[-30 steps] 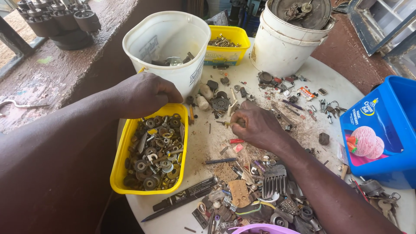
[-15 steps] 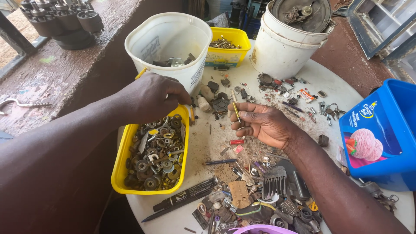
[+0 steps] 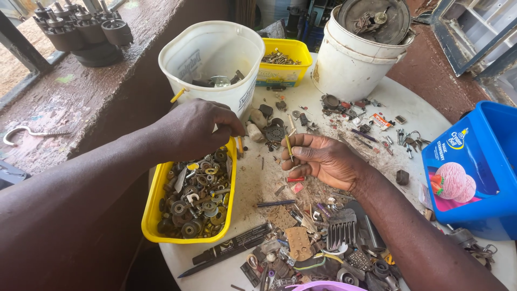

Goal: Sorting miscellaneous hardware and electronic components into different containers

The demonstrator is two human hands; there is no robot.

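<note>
My right hand point(image 3: 323, 159) is turned palm up over the round white table point(image 3: 253, 188) and pinches a thin yellow stick point(image 3: 288, 141) between thumb and fingers. My left hand point(image 3: 196, 129) hovers with curled fingers over the far rim of the yellow tray point(image 3: 152, 213), which is full of washers, nuts and small metal rings; whether it holds anything is hidden. Just beyond that hand stands a white plastic tub point(image 3: 215, 62) with a few metal parts at its bottom.
A smaller yellow tray of screws point(image 3: 284, 59) and a white bucket with a rusty lid point(image 3: 358, 54) stand at the back. A blue tub point(image 3: 476, 167) sits at the right edge. Scrap parts, keys, a comb-like piece point(image 3: 340, 229) and a black marker point(image 3: 231, 249) litter the table.
My right hand has lifted off the scrap pile and turned palm up with the yellow stick. My left hand has shifted slightly toward the tray's far corner.
</note>
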